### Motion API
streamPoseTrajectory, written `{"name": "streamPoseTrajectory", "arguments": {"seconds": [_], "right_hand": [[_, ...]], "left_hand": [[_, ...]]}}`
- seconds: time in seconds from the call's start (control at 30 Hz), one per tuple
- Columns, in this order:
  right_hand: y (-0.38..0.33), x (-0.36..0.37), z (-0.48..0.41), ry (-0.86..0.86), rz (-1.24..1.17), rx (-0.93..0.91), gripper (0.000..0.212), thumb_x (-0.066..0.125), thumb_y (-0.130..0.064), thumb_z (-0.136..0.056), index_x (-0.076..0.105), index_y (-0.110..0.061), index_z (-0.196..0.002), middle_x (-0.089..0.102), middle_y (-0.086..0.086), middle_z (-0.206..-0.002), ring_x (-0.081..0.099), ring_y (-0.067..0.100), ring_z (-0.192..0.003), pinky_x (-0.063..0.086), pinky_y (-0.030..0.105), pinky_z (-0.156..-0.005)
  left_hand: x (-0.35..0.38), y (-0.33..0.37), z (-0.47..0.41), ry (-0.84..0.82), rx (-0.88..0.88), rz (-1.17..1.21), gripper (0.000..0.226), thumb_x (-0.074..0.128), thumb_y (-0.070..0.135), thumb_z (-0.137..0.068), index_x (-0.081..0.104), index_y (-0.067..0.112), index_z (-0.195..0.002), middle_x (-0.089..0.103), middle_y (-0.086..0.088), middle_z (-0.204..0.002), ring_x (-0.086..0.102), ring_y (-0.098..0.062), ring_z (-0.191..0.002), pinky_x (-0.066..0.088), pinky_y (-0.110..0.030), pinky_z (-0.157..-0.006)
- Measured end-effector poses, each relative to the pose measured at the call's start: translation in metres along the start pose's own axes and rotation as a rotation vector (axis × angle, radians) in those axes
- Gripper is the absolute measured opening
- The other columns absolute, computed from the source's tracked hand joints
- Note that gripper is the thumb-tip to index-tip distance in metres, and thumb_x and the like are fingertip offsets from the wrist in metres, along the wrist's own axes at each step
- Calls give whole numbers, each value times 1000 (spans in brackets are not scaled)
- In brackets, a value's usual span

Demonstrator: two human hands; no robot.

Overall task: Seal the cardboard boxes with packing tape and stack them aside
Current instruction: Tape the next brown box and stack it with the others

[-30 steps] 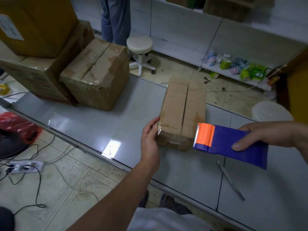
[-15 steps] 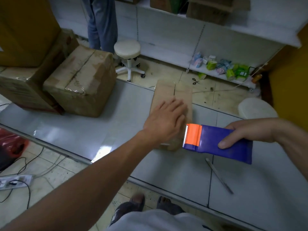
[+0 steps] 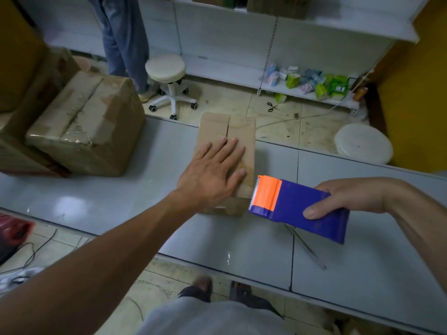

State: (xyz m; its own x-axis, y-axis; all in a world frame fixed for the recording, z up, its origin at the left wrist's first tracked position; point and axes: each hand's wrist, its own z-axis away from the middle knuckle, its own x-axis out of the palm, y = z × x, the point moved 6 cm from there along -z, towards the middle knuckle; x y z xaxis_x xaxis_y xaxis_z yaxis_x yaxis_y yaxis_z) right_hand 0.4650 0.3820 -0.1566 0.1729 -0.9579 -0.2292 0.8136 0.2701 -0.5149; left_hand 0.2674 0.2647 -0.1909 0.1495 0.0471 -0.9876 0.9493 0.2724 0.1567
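No brand or label could be read; the print on the coloured packets (image 3: 312, 83) at 2 o'clock was too small to make out, and the boxes showed bare cardboard.

The small box (image 3: 242, 131) sat near the middle of the grey worktop (image 3: 108, 197), its top seam running toward 12 o'clock and untaped where it showed. The left hand (image 3: 212, 172) lay flat on the near half of the lid, its grip open and its fingers straight and pressing down. The right hand (image 3: 350, 197), at 3 o'clock, had its grip curled round the purple tape dispenser (image 3: 297, 206), whose orange, toothed end was just beside the box's near right corner.

A larger taped box (image 3: 84, 124) stood on the worktop at 10 o'clock, against more boxes. A thin metal strip (image 3: 306, 245) lay at 5 o'clock.

Beyond the worktop lay a stained tile floor (image 3: 302, 126) with scissors (image 3: 272, 107) on it, a white wheeled stool (image 3: 165, 68) at 11 o'clock and a person in jeans (image 3: 125, 39) beside it. The packets sat on a low white shelf (image 3: 229, 73). A yellow wall (image 3: 416, 93) rose at 2 o'clock, and cables (image 3: 31, 255) trailed at 8 o'clock.
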Motion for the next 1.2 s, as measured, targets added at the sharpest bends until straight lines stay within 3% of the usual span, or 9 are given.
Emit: {"name": "streamPoseTrajectory", "arguments": {"seconds": [0.17, 0.37, 0.5, 0.6, 0.7, 0.8, 0.9, 1.03, 1.2], "right_hand": [[7, -1, 1, -40, -1, -9, 44, 67, -40, -68, 65, -15, -104, 75, 0, -97, 71, 10, -84, 52, 13, -65], [23, -15, 1, -71, 89, 22, 49, 68, -41, -67, 64, -15, -108, 74, -2, -99, 70, 16, -95, 52, 14, -69], [35, -25, -2, -69, 115, 62, 50, 70, -41, -65, 63, -15, -107, 75, -3, -97, 71, 13, -90, 54, 16, -69], [33, -32, -6, -40, 146, 45, 51, 72, -42, -63, 67, -14, -106, 75, 3, -98, 72, 20, -90, 54, 21, -73], [27, -36, -9, -1, 163, 56, 54, 74, -41, -60, 70, -8, -103, 75, 9, -96, 70, 21, -81, 52, 23, -69], [15, -32, -10, 34, 200, 75, 46, 75, -42, -57, 73, -11, -91, 76, 6, -83, 69, 16, -68, 49, 20, -63], [-4, -25, -19, 75, 305, 107, 29, 81, -39, -66, 73, -14, -80, 75, 2, -76, 69, 16, -65, 48, 22, -65], [-36, -24, -23, 133, 480, 142, 18, 73, -33, -80, 66, -17, -76, 71, 5, -77, 65, 20, -66, 47, 24, -64], [-55, -20, -19, 109, 596, 195, 20, 68, -32, -84, 66, -14, -93, 71, 9, -88, 65, 23, -73, 47, 28, -71]], "left_hand": [[-1, 1, 0, 3, -3, -6, 73, 1, 60, -91, 11, 28, -156, 7, 5, -164, 0, -13, -151, -3, -34, -122], [-1, -2, 0, 8, -18, 3, 67, 9, 59, -96, 10, 30, -157, 4, 8, -164, -2, -10, -151, -4, -33, -122], [2, -3, -1, 3, -22, -25, 65, 12, 58, -98, 8, 31, -157, 1, 8, -164, -4, -10, -151, -4, -34, -122], [3, 0, -1, -5, -11, -31, 67, 8, 60, -96, 6, 31, -157, -1, 8, -164, -6, -9, -150, -4, -34, -122], [2, 0, 0, -3, -14, -39, 67, 8, 60, -97, 5, 30, -157, -1, 8, -164, -6, -9, -150, -5, -34, -122], [3, 3, 0, 5, -8, -48, 66, 9, 60, -97, 4, 31, -157, -1, 8, -164, -7, -9, -150, -5, -33, -122], [3, 3, 0, 9, -7, -51, 66, 10, 59, -98, 3, 31, -156, -2, 8, -163, -8, -8, -150, -8, -30, -120], [4, 3, -1, 9, -13, -69, 68, 7, 61, -95, 4, 31, -156, -1, 8, -163, -6, -9, -150, -8, -29, -118], [5, 4, -2, -7, -22, -78, 74, 2, 63, -90, 7, 31, -156, 2, 8, -164, -3, -9, -150, -4, -31, -120]]}}
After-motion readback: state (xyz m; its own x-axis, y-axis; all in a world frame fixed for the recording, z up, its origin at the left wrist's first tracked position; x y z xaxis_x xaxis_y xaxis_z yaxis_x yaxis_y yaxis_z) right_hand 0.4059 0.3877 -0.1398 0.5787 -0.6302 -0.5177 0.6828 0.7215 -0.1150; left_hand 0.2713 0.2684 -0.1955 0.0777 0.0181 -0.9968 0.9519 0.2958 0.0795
